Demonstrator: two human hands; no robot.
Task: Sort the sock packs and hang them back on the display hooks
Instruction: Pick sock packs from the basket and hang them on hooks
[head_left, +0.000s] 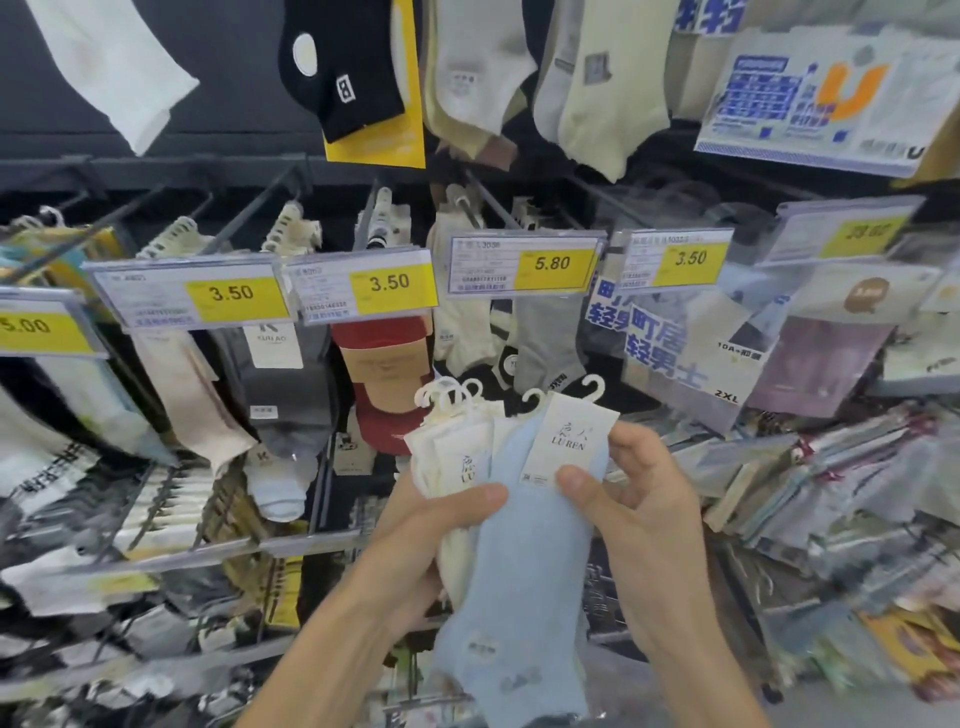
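My left hand (436, 530) grips a bunch of sock packs low in the middle of the view. The cream packs (447, 457) lie at the back of the bunch, their white plastic hangers (452, 397) fanned out on top. In front lies a light blue sock pack (519, 561) with a white LU REN card and its own hanger (592, 389). My right hand (639, 499) pinches the blue pack at the card, thumb on the front. Display hooks (491, 202) jut out above, with socks hanging behind the price tags.
Price tags reading 3.50 (234, 293), 3.50 (389, 283), 5.80 (553, 264) and 3.50 (691, 258) front the hooks. Red socks (384, 364) and grey socks (545, 343) hang behind them. Flat packs (831, 493) are piled in a bin at right. More socks hang overhead.
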